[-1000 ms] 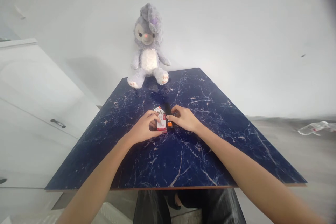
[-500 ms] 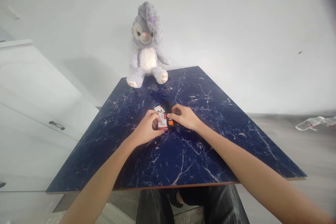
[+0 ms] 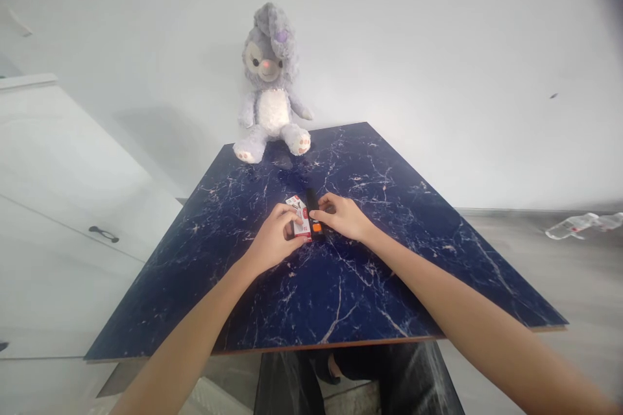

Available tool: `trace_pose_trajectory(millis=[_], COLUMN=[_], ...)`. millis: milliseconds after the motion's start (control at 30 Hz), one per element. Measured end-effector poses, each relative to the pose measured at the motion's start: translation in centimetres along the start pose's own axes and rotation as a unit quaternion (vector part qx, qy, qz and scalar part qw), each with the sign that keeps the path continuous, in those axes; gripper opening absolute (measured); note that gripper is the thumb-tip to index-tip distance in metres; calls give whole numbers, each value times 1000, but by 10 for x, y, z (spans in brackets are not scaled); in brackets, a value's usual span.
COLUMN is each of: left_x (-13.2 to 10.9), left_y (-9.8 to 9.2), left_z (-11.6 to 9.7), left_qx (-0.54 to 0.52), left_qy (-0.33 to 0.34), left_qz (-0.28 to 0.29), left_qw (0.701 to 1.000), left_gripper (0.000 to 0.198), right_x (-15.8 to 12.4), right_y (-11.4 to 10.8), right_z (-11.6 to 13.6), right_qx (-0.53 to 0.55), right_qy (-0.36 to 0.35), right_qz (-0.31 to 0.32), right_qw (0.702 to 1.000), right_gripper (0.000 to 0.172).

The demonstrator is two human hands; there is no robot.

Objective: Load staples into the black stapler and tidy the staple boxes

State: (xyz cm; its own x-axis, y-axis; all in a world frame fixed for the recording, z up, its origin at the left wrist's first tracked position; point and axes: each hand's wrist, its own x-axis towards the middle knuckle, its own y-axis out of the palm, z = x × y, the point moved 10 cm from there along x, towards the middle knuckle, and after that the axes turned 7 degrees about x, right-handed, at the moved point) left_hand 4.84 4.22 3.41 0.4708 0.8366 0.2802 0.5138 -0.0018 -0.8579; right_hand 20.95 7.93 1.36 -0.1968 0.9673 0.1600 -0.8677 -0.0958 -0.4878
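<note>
My left hand is closed on a small white-and-red printed packet, with thumb at its near end and fingers over its left side. The packet appears to lie on the blue marbled table. Right beside it is a slim black item with an orange patch, its kind unclear. My right hand grips this black item from the right, thumb on its top face and fingers curled at its side. The two things lie side by side, close together or touching.
A grey-purple plush toy sits at the table's far edge against the wall. A white cabinet with a dark handle stands at the left. On the floor at the right lies a clear plastic bottle.
The packet's printed pieces, offset at an angle before, now look lined up as one straight piece. My left fingers have shifted slightly over it; my right hand stays nearly still.
</note>
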Motion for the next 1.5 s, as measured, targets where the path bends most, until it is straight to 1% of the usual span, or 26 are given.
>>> trace_pose_trajectory(millis=[100,200,267,367,467,567,633,667,700,767,833,867,933,1033,1167,1233,1300,1367,1433,1500], left_x=[-1,-3,-3,-2,-2,-2,1,3,6,14,24,29,39,48,46,41,33,22,13,8], left_y=[-2,1,2,4,4,-1,-6,-9,-9,-7,0,4,10,17,15,11,6,4,4,7], left_z=[-5,-3,0,1,-2,-4,3,11,22,47,67,74,80,75,72,71,66,56,46,40], left_qx=[23,20,8,-4,-7,0,0,0,0,8,-7,-18,-48,-73,-62,-73,-76,-52,-17,15], left_qy=[17,14,5,11,25,44,39,23,-1,-61,-107,-121,-128,-101,-85,-82,-62,-24,5,5], left_qz=[11,42,48,44,46,32,-4,-27,-49,-79,-82,-80,-70,-46,-18,13,60,113,150,158], left_qw=[1000,999,999,999,999,999,999,999,999,995,991,989,988,991,994,994,993,992,988,987], left_gripper=[28,44,52,48,44,49,48,45,42,42,42,41,37,35,40,46,61,90,117,132], right_x=[0,0,0,0,0,1,1,1,1,1,1,1,2,2,2,3,3,3,4,3], right_y=[-1,1,3,7,9,10,10,11,11,11,11,11,12,12,14,15,15,15,15,15], right_z=[0,-4,-8,-13,-14,-14,-15,-15,-15,-16,-16,-16,-16,-17,-19,-20,-21,-21,-22,-21], right_qx=[1,21,38,56,68,76,81,82,82,81,82,83,88,98,111,116,116,113,111,107], right_qy=[4,24,43,57,54,49,51,53,55,60,59,57,53,54,58,59,58,56,57,55], right_qz=[0,8,21,38,51,55,59,60,61,58,55,57,59,58,61,66,69,70,69,68], right_qw=[1000,999,998,996,995,994,994,993,993,993,993,993,993,992,990,989,989,990,990,990], right_gripper=[32,34,37,39,38,40,41,42,42,41,40,40,40,37,36,38,39,40,39,37])
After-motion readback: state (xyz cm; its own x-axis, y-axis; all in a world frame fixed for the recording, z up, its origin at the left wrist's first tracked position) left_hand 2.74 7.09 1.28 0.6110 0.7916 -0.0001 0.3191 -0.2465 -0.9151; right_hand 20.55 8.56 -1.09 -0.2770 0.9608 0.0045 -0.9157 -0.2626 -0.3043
